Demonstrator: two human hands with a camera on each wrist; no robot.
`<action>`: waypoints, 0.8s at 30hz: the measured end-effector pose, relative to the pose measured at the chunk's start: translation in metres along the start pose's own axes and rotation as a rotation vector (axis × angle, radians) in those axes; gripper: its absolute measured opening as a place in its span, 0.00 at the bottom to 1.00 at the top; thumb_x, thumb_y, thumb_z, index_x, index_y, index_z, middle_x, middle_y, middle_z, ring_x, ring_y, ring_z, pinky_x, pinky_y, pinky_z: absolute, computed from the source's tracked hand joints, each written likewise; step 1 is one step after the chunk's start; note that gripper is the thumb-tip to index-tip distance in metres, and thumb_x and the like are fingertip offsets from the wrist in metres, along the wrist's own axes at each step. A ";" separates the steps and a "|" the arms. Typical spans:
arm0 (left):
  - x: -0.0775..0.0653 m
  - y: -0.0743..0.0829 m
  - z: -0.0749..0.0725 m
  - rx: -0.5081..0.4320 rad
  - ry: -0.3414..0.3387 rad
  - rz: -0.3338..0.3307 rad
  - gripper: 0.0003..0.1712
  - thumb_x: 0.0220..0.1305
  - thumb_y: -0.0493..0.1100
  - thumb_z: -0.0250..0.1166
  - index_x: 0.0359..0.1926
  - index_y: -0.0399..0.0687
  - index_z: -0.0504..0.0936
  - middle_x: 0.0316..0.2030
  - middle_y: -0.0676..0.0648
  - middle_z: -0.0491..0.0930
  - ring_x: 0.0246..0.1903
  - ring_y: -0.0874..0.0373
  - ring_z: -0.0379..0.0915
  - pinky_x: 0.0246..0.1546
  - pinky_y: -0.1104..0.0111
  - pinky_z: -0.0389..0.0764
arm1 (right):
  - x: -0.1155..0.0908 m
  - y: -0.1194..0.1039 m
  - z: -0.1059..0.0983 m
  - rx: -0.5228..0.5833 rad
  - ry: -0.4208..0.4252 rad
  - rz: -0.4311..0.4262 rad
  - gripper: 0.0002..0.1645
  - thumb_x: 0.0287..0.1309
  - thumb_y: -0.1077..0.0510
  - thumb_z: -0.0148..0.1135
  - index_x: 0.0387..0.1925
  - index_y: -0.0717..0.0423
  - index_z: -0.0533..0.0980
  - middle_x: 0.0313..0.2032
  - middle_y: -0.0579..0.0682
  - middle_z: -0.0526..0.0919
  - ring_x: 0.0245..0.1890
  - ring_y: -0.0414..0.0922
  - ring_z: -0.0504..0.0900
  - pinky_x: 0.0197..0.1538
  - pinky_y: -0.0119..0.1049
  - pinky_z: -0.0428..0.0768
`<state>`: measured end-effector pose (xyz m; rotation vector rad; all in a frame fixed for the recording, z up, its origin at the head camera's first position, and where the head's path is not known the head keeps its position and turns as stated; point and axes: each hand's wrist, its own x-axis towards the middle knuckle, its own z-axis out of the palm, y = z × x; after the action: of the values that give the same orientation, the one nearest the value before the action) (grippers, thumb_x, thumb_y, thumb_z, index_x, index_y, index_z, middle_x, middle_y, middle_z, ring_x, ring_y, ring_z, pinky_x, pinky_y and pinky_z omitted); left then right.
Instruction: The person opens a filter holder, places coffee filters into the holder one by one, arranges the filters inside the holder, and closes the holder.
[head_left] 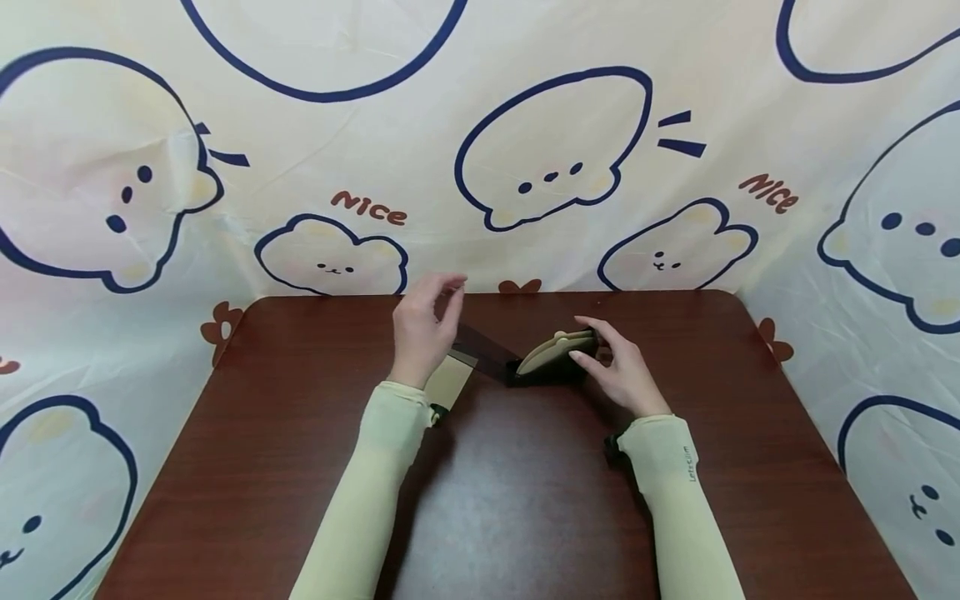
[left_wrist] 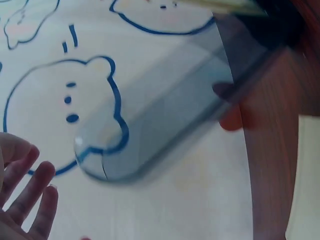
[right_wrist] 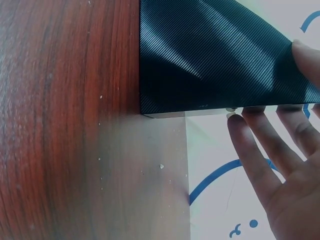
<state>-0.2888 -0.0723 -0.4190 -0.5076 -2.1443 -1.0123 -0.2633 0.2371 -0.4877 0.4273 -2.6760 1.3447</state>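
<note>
A black ridged box with tan cards standing in it is tilted up on the table. My right hand grips it at its right end, thumb on one side and fingers along the other. A clear lid or flap extends from the box toward the left, blurred in the left wrist view. My left hand is raised near the lid's far end, fingers loosely bent, with nothing visible between them. Below its wrist lies a tan card or pad with a dark band at its top, partly covered by the hand.
The brown wooden table has rounded back corners. A pale cloth printed with cartoon bears hangs close behind its back edge and along both sides. Dark wrist straps sit at the cuffs of the pale sleeves.
</note>
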 end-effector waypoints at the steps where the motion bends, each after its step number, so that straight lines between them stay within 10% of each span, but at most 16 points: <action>1: 0.000 -0.004 -0.002 0.002 0.005 -0.015 0.10 0.66 0.42 0.61 0.47 0.51 0.82 0.40 0.52 0.82 0.40 0.62 0.77 0.43 0.65 0.78 | 0.000 0.000 0.000 0.001 0.002 0.002 0.33 0.59 0.45 0.64 0.64 0.27 0.64 0.60 0.51 0.73 0.55 0.47 0.75 0.55 0.52 0.75; 14: -0.012 -0.060 -0.025 0.088 -0.010 -0.319 0.12 0.64 0.43 0.64 0.48 0.55 0.81 0.38 0.52 0.84 0.38 0.58 0.78 0.38 0.62 0.75 | 0.000 0.002 0.000 -0.021 -0.005 -0.001 0.33 0.60 0.44 0.62 0.65 0.25 0.63 0.60 0.50 0.73 0.54 0.47 0.75 0.55 0.50 0.75; 24: -0.033 -0.087 -0.026 0.165 -0.471 -0.524 0.23 0.60 0.47 0.67 0.56 0.53 0.75 0.49 0.47 0.79 0.47 0.49 0.76 0.49 0.49 0.72 | 0.000 0.002 -0.001 -0.011 -0.013 0.004 0.34 0.59 0.44 0.63 0.66 0.31 0.64 0.61 0.50 0.72 0.56 0.48 0.74 0.56 0.53 0.74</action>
<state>-0.3078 -0.1484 -0.4755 -0.1007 -2.8489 -1.0444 -0.2640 0.2386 -0.4885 0.4309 -2.6942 1.3328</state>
